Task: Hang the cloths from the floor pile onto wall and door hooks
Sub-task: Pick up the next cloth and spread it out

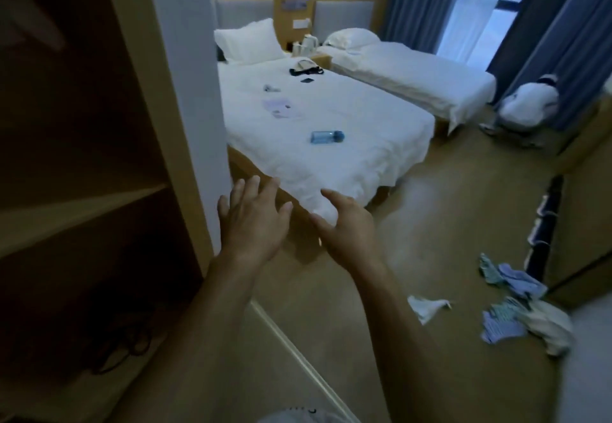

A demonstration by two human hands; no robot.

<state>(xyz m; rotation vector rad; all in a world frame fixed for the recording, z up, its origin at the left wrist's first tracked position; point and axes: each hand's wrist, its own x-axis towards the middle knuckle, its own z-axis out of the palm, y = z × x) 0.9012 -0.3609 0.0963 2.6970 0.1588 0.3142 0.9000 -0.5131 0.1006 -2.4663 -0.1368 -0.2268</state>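
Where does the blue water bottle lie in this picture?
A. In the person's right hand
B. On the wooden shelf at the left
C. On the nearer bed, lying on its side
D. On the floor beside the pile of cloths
C: the blue water bottle lies on its side on the white cover of the nearer bed, while both hands are empty and open.

no legible text, papers on the bed (281, 109) too blurred to read, headboard sign (295, 3) unreadable

Soft cloths (516, 306), glossy floor (430, 224)
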